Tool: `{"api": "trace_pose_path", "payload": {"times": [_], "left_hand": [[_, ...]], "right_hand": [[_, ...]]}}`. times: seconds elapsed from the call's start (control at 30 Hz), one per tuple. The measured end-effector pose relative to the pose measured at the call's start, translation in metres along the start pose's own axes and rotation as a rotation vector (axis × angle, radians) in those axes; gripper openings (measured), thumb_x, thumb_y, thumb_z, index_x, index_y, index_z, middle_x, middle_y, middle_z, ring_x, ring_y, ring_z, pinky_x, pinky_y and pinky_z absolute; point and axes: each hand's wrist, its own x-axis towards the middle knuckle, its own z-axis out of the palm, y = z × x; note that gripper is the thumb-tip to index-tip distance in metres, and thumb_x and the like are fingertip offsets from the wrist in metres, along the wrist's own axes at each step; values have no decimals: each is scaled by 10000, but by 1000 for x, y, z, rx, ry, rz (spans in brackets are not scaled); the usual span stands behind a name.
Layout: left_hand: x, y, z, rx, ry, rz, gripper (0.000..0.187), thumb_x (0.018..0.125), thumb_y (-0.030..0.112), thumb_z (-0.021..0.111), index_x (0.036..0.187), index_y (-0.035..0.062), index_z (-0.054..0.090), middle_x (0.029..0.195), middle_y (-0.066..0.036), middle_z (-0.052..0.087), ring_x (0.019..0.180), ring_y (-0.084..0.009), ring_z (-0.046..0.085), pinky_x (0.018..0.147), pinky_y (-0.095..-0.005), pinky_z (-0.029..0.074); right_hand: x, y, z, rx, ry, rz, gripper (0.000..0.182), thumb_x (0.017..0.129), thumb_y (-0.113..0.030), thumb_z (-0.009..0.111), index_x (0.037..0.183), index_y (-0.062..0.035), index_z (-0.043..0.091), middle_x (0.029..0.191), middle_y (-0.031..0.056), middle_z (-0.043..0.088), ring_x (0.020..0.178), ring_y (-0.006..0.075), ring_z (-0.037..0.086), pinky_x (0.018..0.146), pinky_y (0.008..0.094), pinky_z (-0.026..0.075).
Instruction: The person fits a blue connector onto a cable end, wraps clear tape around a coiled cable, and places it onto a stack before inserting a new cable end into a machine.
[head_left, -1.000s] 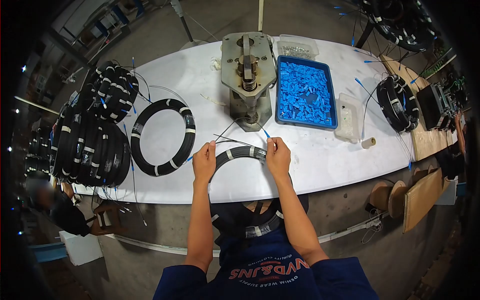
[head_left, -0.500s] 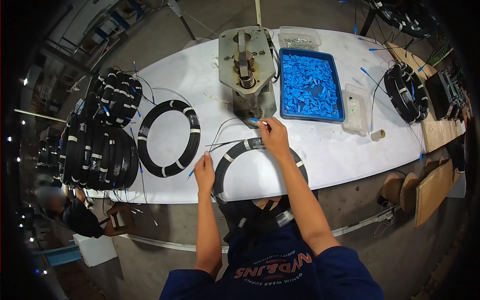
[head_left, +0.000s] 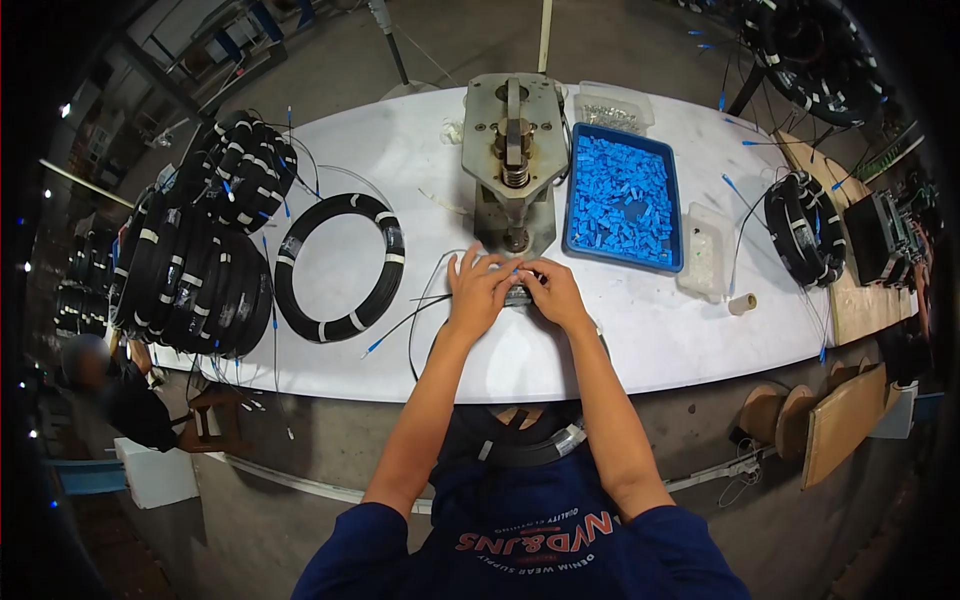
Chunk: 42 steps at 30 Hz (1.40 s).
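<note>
My left hand and my right hand meet in front of the metal press. Their thumbs and index fingers pinch a small blue cable connector, mostly covered by the fingertips. The other left fingers fan outward. Beneath my hands, part of a taped black cable coil shows; my hands and forearms hide much of it. A loose black cable end with a blue connector lies on the table, left of my left wrist. The press stands upright just beyond my fingers.
A blue tray of small blue parts is right of the press, near clear plastic boxes and a cardboard tube. Black cable coils lie left, some stacked; another coil is right. A person is at far left.
My left hand has let go of the black cable and moved right and up to meet my right hand at the blue connector. The view has shifted slightly.
</note>
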Motion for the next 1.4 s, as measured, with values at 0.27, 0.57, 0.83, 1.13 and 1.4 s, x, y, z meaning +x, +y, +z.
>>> {"api": "trace_pose_path", "payload": {"times": [0.27, 0.57, 0.83, 1.13, 1.4], "left_hand": [[-15, -12, 4, -51, 20, -106, 139, 919, 182, 618, 1007, 134, 714, 956, -17, 635, 1078, -266, 525, 1046, -523, 270], [0, -7, 12, 129, -59, -38, 144, 955, 168, 533, 1026, 65, 604, 1023, -78, 568, 1115, -294, 482, 1030, -533, 284], [31, -31, 15, -64, -67, 57, 241, 879, 123, 591, 1108, 130, 668, 963, -87, 566, 1024, -299, 500, 964, -490, 343], [43, -39, 24, -101, -26, -77, 218, 922, 232, 597, 912, 28, 673, 858, -114, 593, 927, -306, 531, 938, -473, 352], [46, -45, 34, -23, -152, -131, 330, 978, 291, 503, 999, 12, 677, 942, -146, 628, 1026, -322, 541, 981, -500, 336]], "right_hand": [[-1, 6, 1, 30, 16, 112, 199, 886, -172, 677, 969, 3, 723, 802, 148, 704, 695, 219, 657, 673, 324, 510], [-5, -4, 7, -119, 120, 171, 178, 909, -169, 643, 926, -3, 704, 773, 172, 689, 674, 298, 666, 650, 358, 516], [2, 3, 26, 7, 328, 193, 177, 941, -136, 608, 956, 24, 683, 751, 157, 688, 678, 224, 678, 651, 341, 517], [36, 22, 24, 418, 230, 411, 231, 962, -218, 631, 1015, 6, 652, 822, 46, 640, 689, 108, 583, 634, 248, 488], [42, 31, 19, 477, 147, 530, 263, 979, -278, 593, 964, -19, 638, 799, 27, 608, 657, 115, 552, 616, 261, 458]]}}
